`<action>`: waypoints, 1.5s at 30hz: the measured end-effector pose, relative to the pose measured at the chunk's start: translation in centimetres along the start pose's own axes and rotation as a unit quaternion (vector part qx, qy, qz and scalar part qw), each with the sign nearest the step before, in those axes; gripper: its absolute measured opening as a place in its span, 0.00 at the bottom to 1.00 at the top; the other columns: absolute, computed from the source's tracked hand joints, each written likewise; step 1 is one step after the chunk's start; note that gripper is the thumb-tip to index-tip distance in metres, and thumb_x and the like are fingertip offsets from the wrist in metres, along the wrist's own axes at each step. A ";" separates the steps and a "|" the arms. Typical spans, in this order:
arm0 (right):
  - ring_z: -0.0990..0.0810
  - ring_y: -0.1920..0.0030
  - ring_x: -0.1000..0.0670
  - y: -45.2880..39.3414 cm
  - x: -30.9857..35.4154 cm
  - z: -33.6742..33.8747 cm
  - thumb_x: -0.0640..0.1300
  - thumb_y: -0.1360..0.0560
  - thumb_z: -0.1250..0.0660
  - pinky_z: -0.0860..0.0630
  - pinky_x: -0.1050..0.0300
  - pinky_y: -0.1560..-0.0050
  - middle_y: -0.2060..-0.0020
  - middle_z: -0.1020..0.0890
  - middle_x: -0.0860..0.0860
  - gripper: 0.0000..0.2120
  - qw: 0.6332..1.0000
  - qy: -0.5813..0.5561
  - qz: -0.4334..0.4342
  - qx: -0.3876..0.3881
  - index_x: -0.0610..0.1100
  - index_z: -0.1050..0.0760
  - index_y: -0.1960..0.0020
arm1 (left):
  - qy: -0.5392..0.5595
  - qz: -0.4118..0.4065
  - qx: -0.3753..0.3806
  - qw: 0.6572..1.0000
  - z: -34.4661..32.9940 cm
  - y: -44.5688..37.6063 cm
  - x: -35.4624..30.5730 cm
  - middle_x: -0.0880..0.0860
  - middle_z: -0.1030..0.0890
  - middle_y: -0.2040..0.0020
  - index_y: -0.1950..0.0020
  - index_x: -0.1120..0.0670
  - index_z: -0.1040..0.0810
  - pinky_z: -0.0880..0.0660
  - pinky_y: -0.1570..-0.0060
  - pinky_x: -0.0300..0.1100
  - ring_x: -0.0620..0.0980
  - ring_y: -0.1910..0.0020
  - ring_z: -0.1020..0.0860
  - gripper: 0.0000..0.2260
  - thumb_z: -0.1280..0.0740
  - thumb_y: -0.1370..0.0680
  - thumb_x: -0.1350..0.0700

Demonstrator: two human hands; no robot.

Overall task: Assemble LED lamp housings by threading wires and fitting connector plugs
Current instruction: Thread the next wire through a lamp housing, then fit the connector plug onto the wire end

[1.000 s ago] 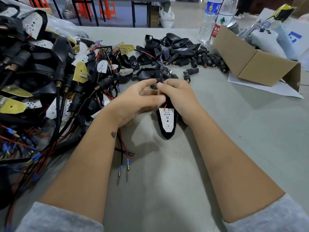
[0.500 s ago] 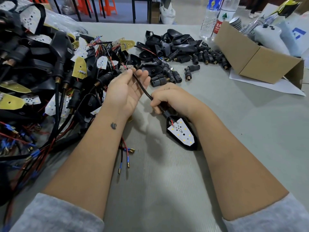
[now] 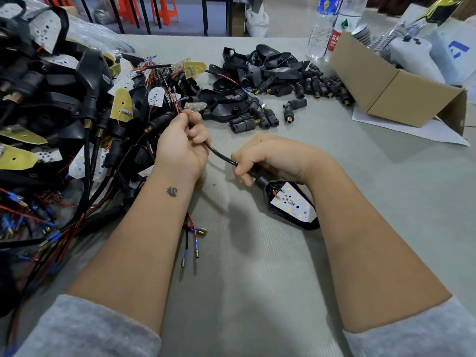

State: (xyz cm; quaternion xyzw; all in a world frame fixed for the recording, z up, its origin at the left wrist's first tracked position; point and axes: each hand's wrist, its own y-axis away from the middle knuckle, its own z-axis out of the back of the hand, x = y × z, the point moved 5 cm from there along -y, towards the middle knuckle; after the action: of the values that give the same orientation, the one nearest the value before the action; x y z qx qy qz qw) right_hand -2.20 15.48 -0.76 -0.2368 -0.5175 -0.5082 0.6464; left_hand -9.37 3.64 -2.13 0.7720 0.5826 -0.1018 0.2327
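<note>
Currently, at far left, a tangled heap of finished black lamp assemblies with white and yellow LED boards is piled on the grey ribbed table mat. Just right of it, the left hand is held with fingers curled round the black sleeved cable, red wire ends emerging above the fist. The cable spans the gap between the hands, slightly slack. It is gripped lower down by the right hand, thumb and curled fingers pinching it just above the round black connector collar. Below the collar, the black pointed lamp housing with its white LED board is held at the mat, board up; whether it rests on the mat cannot be told.

Judgement: the cable is being drawn through the collar. The pull is best kept in line with the collar, the housing steadied by the right hand, so that the thin red lead at the board is not strained.

Further right, loose black housings and plugs are heaped, then a brown cardboard box.
</note>
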 end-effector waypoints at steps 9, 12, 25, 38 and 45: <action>0.26 0.67 0.54 0.7 -2.2 5.7 0.41 0.23 0.37 0.33 0.59 0.65 0.66 0.20 0.51 0.10 0.943 -0.105 0.036 -0.315 0.45 0.18 0.57 | -0.229 0.064 0.091 0.967 0.2 0.3 -1.7 0.46 0.36 0.80 0.53 0.52 0.27 0.46 0.85 0.30 0.41 0.84 0.42 0.12 0.47 0.15 0.55; 0.25 0.66 0.62 0.7 -3.2 6.9 0.39 0.24 0.36 0.29 0.68 0.64 0.63 0.19 0.57 0.10 0.921 -0.031 0.037 -0.386 0.51 0.19 0.54 | -0.359 0.032 0.091 0.928 0.0 0.1 -1.2 0.48 0.32 0.75 0.53 0.53 0.26 0.44 0.84 0.29 0.38 0.82 0.41 0.12 0.47 0.15 0.58; 0.39 0.32 0.45 -1.8 -2.7 4.7 0.57 0.23 0.37 0.46 0.51 0.32 0.34 0.32 0.51 0.30 0.851 0.393 -0.006 -0.349 0.54 0.40 0.24 | -0.583 -0.202 0.070 0.784 -1.1 0.3 0.8 0.47 0.31 0.72 0.56 0.46 0.23 0.39 0.76 0.35 0.40 0.77 0.36 0.11 0.40 0.18 0.58; 0.28 0.54 0.52 -1.1 -1.9 4.5 0.46 0.27 0.30 0.31 0.56 0.52 0.58 0.24 0.53 0.09 0.879 0.297 0.029 -0.372 0.48 0.22 0.47 | -0.589 -0.212 0.071 0.777 -1.2 0.9 1.2 0.41 0.29 0.75 0.59 0.45 0.22 0.36 0.72 0.33 0.41 0.73 0.34 0.09 0.34 0.22 0.57; 0.25 0.63 0.54 -0.4 -1.3 4.4 0.31 0.29 0.38 0.28 0.59 0.59 0.63 0.21 0.54 0.13 0.898 -0.006 0.073 -0.433 0.47 0.22 0.54 | -0.577 -0.228 0.093 0.778 -1.4 1.1 1.1 0.45 0.25 0.70 0.62 0.45 0.20 0.31 0.66 0.37 0.42 0.69 0.29 0.12 0.33 0.22 0.59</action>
State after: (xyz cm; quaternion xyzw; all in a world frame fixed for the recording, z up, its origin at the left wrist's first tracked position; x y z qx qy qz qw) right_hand -4.35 19.56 -0.49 -0.5336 -0.2317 -0.6320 0.5120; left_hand -8.11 5.00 -1.12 0.4313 0.4855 -0.6325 0.4222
